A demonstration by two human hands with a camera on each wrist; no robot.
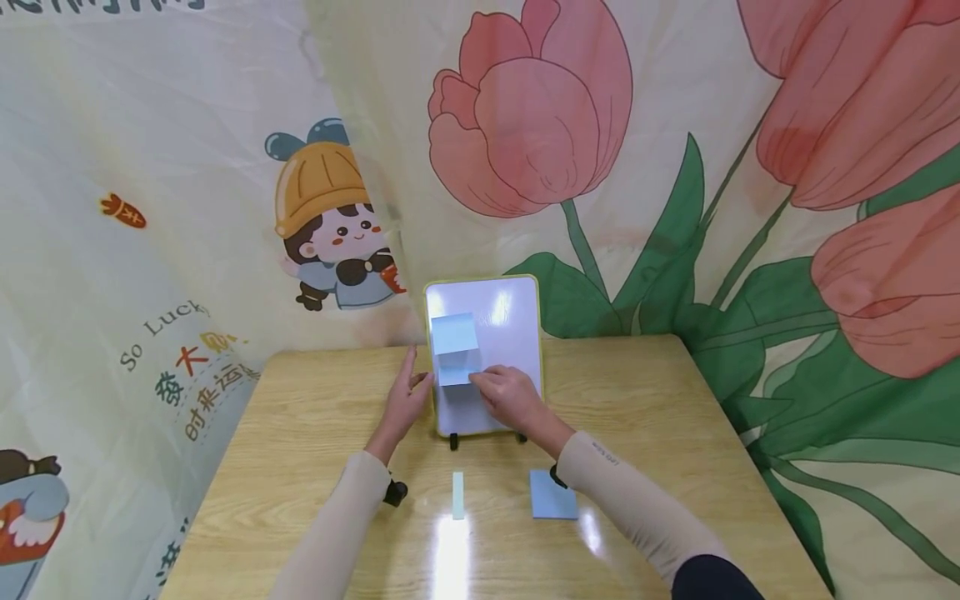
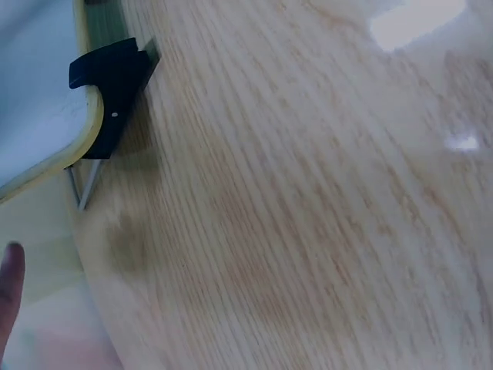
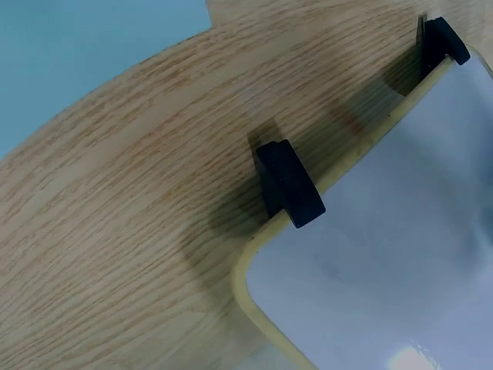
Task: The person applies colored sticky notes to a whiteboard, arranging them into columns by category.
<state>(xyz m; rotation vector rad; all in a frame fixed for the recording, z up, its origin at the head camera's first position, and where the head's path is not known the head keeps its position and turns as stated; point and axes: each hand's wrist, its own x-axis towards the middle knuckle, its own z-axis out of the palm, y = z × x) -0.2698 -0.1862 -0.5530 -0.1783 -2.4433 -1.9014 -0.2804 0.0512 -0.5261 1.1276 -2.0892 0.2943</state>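
A small whiteboard (image 1: 510, 333) with a yellow rim leans upright on a black-footed stand. Two light blue sticky notes are on its left half, an upper note (image 1: 453, 332) and a lower note (image 1: 454, 368) just beneath. My right hand (image 1: 512, 398), fingers curled, pinches the lower note at its bottom right corner. Beside the board's left edge is my left hand (image 1: 405, 402), its index finger extended upward and its thumb side close to the rim; whether it touches is unclear. In the left wrist view only one fingertip (image 2: 11, 277) shows. The right wrist view shows no fingers.
On the wooden table (image 1: 315, 475), a pale green strip (image 1: 458, 496) lies in front of the board. A blue sticky-note pad (image 1: 553, 496) lies to the right, partly under the right wrist. Black stand feet (image 3: 291, 183) jut from the board's bottom edge. A printed cloth hangs behind.
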